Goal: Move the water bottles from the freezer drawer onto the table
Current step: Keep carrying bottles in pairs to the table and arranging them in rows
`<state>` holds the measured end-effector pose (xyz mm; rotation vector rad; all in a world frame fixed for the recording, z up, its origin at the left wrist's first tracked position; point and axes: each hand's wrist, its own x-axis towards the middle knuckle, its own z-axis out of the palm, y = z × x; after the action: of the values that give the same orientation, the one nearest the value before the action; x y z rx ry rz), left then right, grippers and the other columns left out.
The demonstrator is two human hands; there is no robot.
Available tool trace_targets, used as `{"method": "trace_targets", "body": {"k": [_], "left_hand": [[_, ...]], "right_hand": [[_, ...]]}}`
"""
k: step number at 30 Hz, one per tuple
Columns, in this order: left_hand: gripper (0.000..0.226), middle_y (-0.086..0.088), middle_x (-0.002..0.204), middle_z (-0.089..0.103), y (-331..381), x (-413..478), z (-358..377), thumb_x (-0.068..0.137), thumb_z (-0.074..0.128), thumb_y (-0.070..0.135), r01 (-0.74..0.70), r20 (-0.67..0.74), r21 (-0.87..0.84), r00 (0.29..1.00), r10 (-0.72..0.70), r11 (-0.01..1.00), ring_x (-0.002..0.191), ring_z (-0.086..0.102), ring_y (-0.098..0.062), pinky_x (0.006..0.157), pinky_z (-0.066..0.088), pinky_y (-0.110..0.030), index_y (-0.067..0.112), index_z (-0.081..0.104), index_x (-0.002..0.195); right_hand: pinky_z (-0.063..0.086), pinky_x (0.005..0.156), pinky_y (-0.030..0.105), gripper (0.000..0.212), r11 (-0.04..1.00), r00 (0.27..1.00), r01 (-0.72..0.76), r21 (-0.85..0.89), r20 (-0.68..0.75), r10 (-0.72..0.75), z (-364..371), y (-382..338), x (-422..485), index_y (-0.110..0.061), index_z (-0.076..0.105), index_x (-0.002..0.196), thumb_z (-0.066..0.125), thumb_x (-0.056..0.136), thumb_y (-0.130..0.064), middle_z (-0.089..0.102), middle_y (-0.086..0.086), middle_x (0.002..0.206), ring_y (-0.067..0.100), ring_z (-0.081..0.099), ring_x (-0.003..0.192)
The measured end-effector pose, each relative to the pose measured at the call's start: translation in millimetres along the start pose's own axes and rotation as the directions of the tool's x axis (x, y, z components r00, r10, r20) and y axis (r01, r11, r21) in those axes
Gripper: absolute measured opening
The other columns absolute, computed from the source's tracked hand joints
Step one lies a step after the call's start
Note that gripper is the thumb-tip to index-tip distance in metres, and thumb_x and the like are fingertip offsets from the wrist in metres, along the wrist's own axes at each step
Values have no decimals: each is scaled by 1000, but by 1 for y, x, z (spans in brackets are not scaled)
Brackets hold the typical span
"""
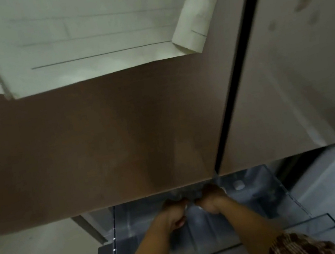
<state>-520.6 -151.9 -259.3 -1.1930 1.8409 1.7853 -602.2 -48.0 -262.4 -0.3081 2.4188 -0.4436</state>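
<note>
— Where is the water bottle point(186, 193)?
— At the back of the pulled-out freezer drawer point(210, 234), a clear, blurred shape half hidden under the fridge doors point(119, 134).
— Which way does it point?
— I cannot tell; the blur hides its long axis.
— And the hands?
— Close together, side by side. The left hand point(174, 210) and right hand point(211, 199) each curl their fingers round the bottle, one from either side.

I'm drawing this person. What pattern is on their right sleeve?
The right sleeve has a mottled brown and cream pattern; the head view shows it best.
</note>
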Motion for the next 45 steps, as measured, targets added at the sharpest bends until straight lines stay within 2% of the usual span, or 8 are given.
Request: {"method": "trace_targets", "body": {"k": [4,6,8,13,24,28,36,45], "left_hand": [[31,-4,54,44,4,-18,-10,97,50,25,-26,67,-33,997,28,999,47,45,-12,43,40,-16,14,48,68],[33,-8,57,47,6,-28,-19,98,49,25,-60,36,-87,997,64,994,40,47,-11,38,35,-13,12,50,68],[36,-12,58,51,7,-38,-30,97,50,26,-101,-10,-95,995,101,990,29,43,-9,35,31,-13,9,52,65],[31,-8,63,56,15,-68,-56,98,48,31,-196,-73,-157,980,187,968,50,50,-14,47,33,-24,14,54,73],[39,-7,59,57,-29,-162,-86,92,53,38,-296,-212,-27,935,284,955,49,49,-16,49,41,-26,7,60,70],[39,-5,58,58,-40,-210,-80,89,56,39,-383,-290,-20,886,361,924,48,51,-15,47,40,-26,6,62,68],[42,-5,63,63,-93,-331,-91,89,50,47,-468,-520,149,712,471,871,54,57,-17,47,45,-25,9,63,74],[47,-12,56,58,-184,-480,-147,86,53,41,-333,-708,475,405,578,815,46,57,-16,37,37,-19,6,51,55]], "right_hand": [[50,76,29,28,974,999,-26,223,28,20,-5,-5,-19,-2,61,111,48,95,-21,63,19,119,29,63,95],[55,83,39,24,946,1000,-17,325,-7,21,-10,-8,-31,-4,61,88,49,93,-24,67,21,107,34,66,94],[60,66,35,19,900,999,-1,436,-46,23,-15,-10,-42,-8,60,78,57,89,-23,69,18,90,30,69,75],[54,47,23,18,718,991,-81,692,-22,132,-35,-18,-81,-5,56,81,57,91,-20,62,12,71,18,63,57],[52,37,27,25,676,964,24,736,-198,181,-42,6,-169,5,55,95,61,87,-18,62,19,71,24,63,44],[55,57,31,33,825,915,180,536,-400,60,-46,8,-214,3,64,92,62,81,-28,69,13,77,28,69,66],[54,58,31,37,879,831,413,238,-494,-256,-52,2,-338,-3,63,65,55,83,-34,69,12,55,27,65,53],[52,56,39,38,650,591,740,-173,-295,-751,9,-83,-465,-1,65,68,63,80,-37,65,12,66,27,63,64]]}}
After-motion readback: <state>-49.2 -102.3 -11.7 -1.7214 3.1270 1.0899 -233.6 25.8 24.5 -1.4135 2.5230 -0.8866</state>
